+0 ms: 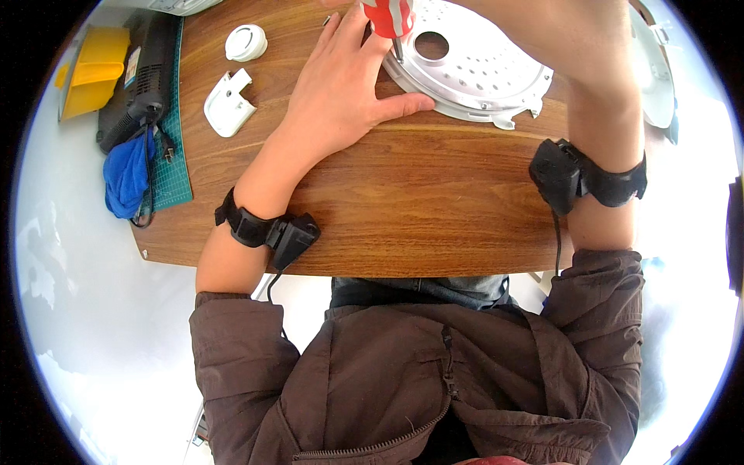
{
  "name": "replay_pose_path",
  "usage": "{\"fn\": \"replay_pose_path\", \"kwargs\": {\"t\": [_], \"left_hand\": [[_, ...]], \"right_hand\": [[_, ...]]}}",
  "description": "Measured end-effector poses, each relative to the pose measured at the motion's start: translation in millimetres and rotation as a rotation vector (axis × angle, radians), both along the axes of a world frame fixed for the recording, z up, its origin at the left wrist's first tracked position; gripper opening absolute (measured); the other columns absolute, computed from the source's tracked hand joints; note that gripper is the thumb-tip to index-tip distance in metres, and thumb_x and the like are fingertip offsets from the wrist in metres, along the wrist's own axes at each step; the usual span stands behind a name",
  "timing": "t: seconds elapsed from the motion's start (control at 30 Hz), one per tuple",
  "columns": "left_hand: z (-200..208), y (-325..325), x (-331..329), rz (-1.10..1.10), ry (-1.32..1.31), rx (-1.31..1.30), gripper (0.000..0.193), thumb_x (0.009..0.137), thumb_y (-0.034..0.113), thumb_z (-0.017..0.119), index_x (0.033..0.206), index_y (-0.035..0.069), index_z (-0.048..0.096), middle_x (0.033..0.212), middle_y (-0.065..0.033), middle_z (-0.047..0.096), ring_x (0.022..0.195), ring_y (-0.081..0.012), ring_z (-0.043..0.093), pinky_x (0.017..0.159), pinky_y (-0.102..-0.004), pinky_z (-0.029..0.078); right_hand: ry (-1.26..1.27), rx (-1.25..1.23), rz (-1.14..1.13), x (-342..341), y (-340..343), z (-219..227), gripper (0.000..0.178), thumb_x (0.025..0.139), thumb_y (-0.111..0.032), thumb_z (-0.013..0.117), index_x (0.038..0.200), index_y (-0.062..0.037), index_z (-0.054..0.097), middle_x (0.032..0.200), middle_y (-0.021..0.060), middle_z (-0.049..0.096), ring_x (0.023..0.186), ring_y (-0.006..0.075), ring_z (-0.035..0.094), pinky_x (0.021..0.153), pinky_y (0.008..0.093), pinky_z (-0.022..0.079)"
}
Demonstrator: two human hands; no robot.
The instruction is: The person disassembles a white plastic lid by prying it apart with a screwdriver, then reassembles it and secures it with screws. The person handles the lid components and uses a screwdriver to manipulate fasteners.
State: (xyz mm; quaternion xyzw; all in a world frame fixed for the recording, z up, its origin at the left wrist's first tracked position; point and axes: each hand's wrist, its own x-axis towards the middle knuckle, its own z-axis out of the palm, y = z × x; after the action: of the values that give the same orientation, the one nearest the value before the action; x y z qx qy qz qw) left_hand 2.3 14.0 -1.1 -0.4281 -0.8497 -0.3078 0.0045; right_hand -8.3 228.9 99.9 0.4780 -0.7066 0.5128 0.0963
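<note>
- A brown wood-grain table [434,201] carries everything; its bare grain shows between the two forearms, and its near edge runs below the left hand [341,89].
- A silver, perforated metal disc [484,89] lies just right of the left hand, whose thumb touches its rim.
- A round white cap [246,43] sits left of that hand, well apart.
- An angular white plastic piece [229,105] lies left of the left wrist.
- A green gridded mat [177,174] lies farther left.

No text you can read: the label [132,65] on the black device [152,77] is too small.
</note>
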Motion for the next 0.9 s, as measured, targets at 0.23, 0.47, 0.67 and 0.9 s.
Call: {"fn": "replay_pose_path", "kwargs": {"t": [0.23, 0.47, 0.67, 0.9], "left_hand": [[2.8, 1.5, 0.1, 0.039, 0.214, -0.04, 0.078, 0.086, 0.059, 0.073, 0.13, -0.003, 0.058, 0.13, -0.0271, 0.059, 0.123, -0.0443, 0.054, 0.108, -0.0504, 0.039], [4.0, -1.7, 3.6, 0.048, -0.001, -0.082, 0.075, 0.085, 0.057, 0.076, 0.129, -0.002, 0.059, 0.124, -0.0227, 0.059, 0.119, -0.0407, 0.053, 0.106, -0.0485, 0.04], [5.3, 0.0, 2.3, 0.051, 0.03, -0.075, 0.078, 0.084, 0.056, 0.078, 0.131, -0.002, 0.057, 0.124, -0.0211, 0.056, 0.122, -0.0405, 0.051, 0.106, -0.0475, 0.041], [-1.6, -1.6, -0.4, 0.032, 0.083, -0.08, 0.083, 0.084, 0.059, 0.076, 0.136, -0.003, 0.054, 0.133, -0.0258, 0.053, 0.126, -0.0442, 0.048, 0.111, -0.0511, 0.037]], "right_hand": [[0.015, 0.008, -0.019, 1.3, 1.2, 2.9, 0.037, 0.091, -0.017, 0.079, 0.124, -0.0038, 0.067, 0.108, 0.005, 0.071, 0.092, 0.0097, 0.065, 0.079, 0.0245, 0.053], [0.025, 0.009, -0.019, -0.1, 0.5, 1.8, 0.037, 0.09, -0.016, 0.08, 0.123, -0.0037, 0.068, 0.108, 0.0045, 0.07, 0.092, 0.0094, 0.064, 0.079, 0.0244, 0.053], [0.036, 0.002, -0.022, 1.8, 0.4, 4.7, 0.038, 0.089, -0.015, 0.081, 0.123, -0.0037, 0.068, 0.109, 0.0041, 0.07, 0.092, 0.0092, 0.064, 0.079, 0.0243, 0.053], [0.053, -0.004, -0.035, 2.8, 1.9, 9.4, 0.039, 0.088, -0.014, 0.082, 0.123, -0.0037, 0.068, 0.109, 0.0036, 0.07, 0.092, 0.009, 0.064, 0.079, 0.0242, 0.053]]}}
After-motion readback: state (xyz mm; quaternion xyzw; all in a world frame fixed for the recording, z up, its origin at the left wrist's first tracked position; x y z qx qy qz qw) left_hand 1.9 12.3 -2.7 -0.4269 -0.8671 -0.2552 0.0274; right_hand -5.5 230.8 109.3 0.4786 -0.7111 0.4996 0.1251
